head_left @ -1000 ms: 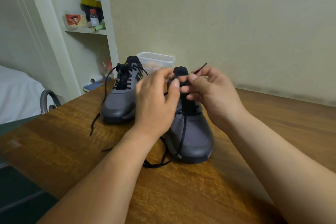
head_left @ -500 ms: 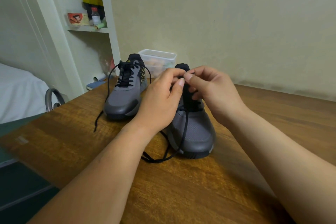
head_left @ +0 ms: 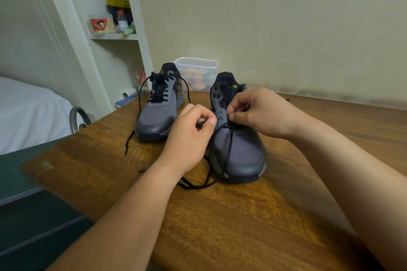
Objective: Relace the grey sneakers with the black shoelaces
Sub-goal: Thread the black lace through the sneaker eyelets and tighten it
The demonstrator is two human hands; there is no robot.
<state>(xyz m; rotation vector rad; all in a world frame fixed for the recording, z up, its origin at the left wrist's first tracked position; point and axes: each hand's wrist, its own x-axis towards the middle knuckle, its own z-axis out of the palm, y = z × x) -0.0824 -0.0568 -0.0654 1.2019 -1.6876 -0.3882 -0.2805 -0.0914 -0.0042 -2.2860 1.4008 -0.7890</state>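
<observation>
The nearer grey mesh sneaker with a black sole and tongue [head_left: 239, 154] stands toe-forward on the brown wooden table [head_left: 220, 226], and it is the one being worked. Its thin black shoelace [head_left: 229, 149] crosses only at the lowest holes, runs down over the toe and loops loose on the wood just in front. The grey eyelet flap [head_left: 217, 97] above shows bare holes. The left hand [head_left: 189, 138] is curled just left of this sneaker's throat, thumb and forefinger pinching a run of lace. The right hand [head_left: 262, 112] sits over the throat's right side, fingertips pinched together low on the lace there. A second ago both hands were higher, up by the tongue, and a lace tip stuck up above the right hand. Now they have dropped to the bottom row and that tip is out of sight. By my reading, an end has been fed or snugged at the first crossing, so this shoe is barely begun. Left of and behind it stands the other grey sneaker [head_left: 157, 114], laced to the top with its ends trailing. Directly behind is a clear plastic tub [head_left: 196, 68], farther left a white shelf [head_left: 114, 36] of small items and a white-sheeted bed [head_left: 26, 112].
</observation>
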